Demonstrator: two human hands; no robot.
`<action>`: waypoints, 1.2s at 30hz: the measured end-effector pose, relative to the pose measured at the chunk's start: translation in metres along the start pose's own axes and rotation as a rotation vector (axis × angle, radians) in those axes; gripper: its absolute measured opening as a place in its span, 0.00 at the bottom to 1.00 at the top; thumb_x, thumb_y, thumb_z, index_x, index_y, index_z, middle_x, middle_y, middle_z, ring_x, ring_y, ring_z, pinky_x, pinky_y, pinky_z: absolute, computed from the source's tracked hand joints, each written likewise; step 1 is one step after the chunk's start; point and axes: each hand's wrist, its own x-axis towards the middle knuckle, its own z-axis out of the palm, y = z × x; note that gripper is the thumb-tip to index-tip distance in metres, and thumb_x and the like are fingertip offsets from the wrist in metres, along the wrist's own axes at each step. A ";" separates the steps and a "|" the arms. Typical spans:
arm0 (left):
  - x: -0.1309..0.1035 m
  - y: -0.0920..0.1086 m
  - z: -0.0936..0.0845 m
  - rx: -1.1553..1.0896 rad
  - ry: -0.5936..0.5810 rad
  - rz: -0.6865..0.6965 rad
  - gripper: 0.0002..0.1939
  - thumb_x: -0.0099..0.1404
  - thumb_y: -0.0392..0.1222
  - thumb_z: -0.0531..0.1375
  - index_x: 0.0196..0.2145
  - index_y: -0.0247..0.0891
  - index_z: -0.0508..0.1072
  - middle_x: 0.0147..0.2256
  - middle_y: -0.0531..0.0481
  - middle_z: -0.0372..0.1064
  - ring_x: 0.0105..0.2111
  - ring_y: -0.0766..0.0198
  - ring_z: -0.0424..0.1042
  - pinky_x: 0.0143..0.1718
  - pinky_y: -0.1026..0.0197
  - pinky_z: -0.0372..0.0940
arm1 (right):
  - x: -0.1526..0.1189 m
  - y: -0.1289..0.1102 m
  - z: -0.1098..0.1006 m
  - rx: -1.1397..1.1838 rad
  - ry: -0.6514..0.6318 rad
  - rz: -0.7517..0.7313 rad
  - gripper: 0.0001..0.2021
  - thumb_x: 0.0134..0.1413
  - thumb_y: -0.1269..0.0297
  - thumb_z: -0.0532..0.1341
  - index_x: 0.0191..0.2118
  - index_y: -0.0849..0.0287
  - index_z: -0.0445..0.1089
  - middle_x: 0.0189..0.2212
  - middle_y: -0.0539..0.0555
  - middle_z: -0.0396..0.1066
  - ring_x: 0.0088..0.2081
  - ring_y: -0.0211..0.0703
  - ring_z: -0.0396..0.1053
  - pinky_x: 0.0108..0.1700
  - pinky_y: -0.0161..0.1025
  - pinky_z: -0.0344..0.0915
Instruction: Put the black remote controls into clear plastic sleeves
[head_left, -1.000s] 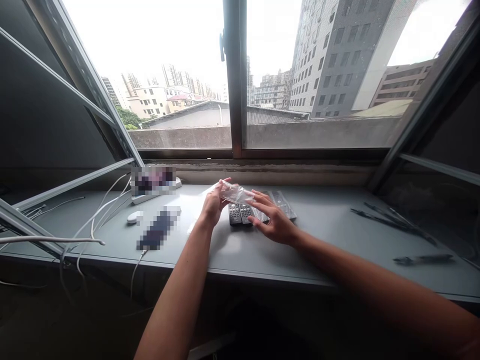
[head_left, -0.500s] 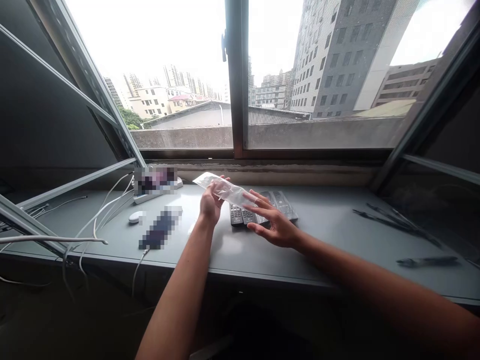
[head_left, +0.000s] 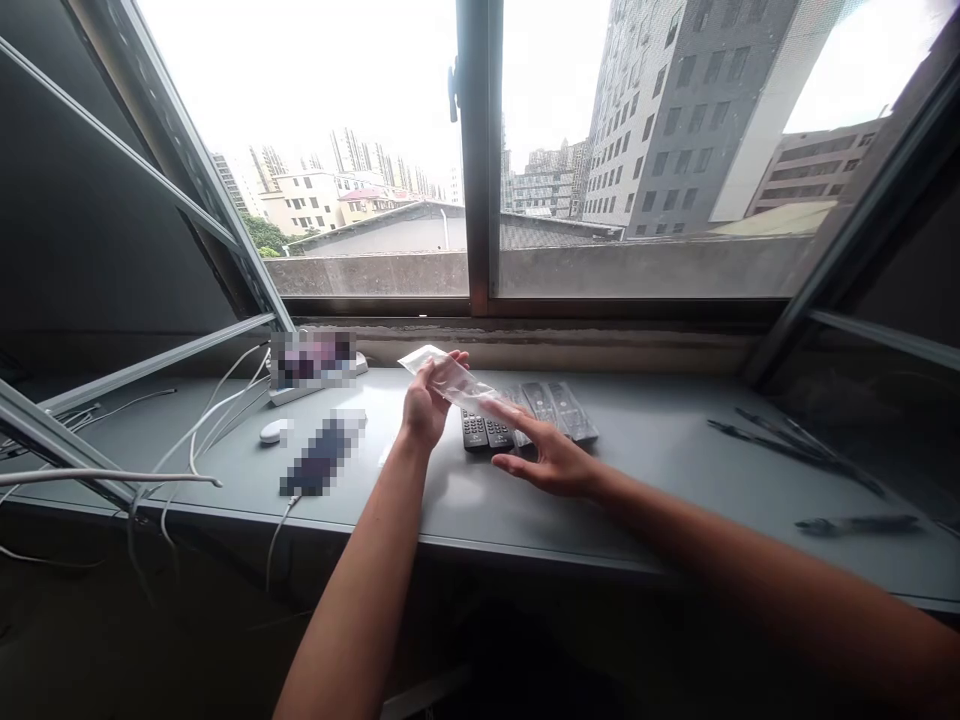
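A clear plastic bag (head_left: 459, 382), long and narrow, slants above the table. My left hand (head_left: 424, 412) is closed on its upper left part, with the thumb on top. At the bag's lower right end are the stretched fingers of my right hand (head_left: 553, 456), thumb held apart; whether the fingertips are inside the bag or only against it, I cannot tell. Beneath, a black remote control (head_left: 474, 430) and a second remote control (head_left: 499, 434) lie side by side. More remote controls in clear bags (head_left: 571, 412) lie to their right, partly hidden by my right hand.
On the left of the grey table (head_left: 660, 440) are a white power strip (head_left: 319, 382), a small white object (head_left: 273, 432), a blurred-out dark device (head_left: 319, 460) with a cable, and several white cables (head_left: 199, 425). Dark pen-like items (head_left: 859, 525) and black straps (head_left: 780, 440) lie right.
My right hand's fingers have come closer together and lie flatter along the bag's lower end. The bag and left hand have shifted slightly right in the picture.
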 end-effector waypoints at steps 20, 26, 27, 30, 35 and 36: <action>0.004 0.001 -0.007 -0.055 0.204 0.057 0.27 0.81 0.57 0.53 0.51 0.34 0.83 0.53 0.37 0.82 0.51 0.52 0.80 0.53 0.54 0.72 | -0.001 0.000 -0.001 0.216 -0.046 0.118 0.40 0.67 0.52 0.72 0.79 0.38 0.58 0.79 0.49 0.56 0.80 0.65 0.49 0.80 0.71 0.44; -0.014 0.001 0.007 0.053 -0.263 -0.132 0.26 0.68 0.57 0.72 0.55 0.36 0.83 0.55 0.35 0.81 0.58 0.44 0.77 0.56 0.50 0.69 | 0.006 -0.006 -0.001 0.609 -0.013 0.145 0.37 0.69 0.51 0.71 0.78 0.39 0.60 0.79 0.52 0.56 0.78 0.62 0.56 0.77 0.65 0.58; -0.017 -0.001 0.009 0.093 -0.316 -0.167 0.25 0.66 0.53 0.75 0.54 0.36 0.83 0.53 0.35 0.81 0.56 0.43 0.78 0.56 0.49 0.69 | 0.007 -0.008 -0.002 0.635 -0.016 0.148 0.36 0.69 0.50 0.71 0.78 0.39 0.61 0.80 0.52 0.55 0.78 0.62 0.56 0.76 0.64 0.59; -0.017 -0.005 0.008 0.145 -0.291 -0.199 0.19 0.63 0.48 0.77 0.47 0.35 0.84 0.47 0.37 0.82 0.48 0.48 0.81 0.50 0.52 0.70 | 0.008 -0.011 -0.003 0.640 -0.034 0.150 0.35 0.69 0.52 0.71 0.77 0.39 0.64 0.79 0.53 0.55 0.78 0.61 0.58 0.74 0.62 0.64; -0.003 -0.002 0.001 -0.122 0.056 -0.076 0.13 0.64 0.45 0.75 0.39 0.36 0.80 0.38 0.44 0.80 0.40 0.58 0.80 0.45 0.58 0.71 | 0.002 -0.002 0.001 0.261 0.132 0.034 0.24 0.71 0.57 0.69 0.69 0.48 0.74 0.63 0.59 0.79 0.64 0.58 0.78 0.67 0.61 0.74; -0.001 0.000 0.000 -0.177 0.118 -0.048 0.12 0.64 0.44 0.75 0.39 0.36 0.79 0.38 0.46 0.79 0.39 0.59 0.80 0.44 0.59 0.71 | 0.001 0.002 0.001 0.119 0.180 -0.010 0.21 0.70 0.58 0.70 0.66 0.49 0.77 0.60 0.59 0.81 0.61 0.58 0.79 0.66 0.61 0.74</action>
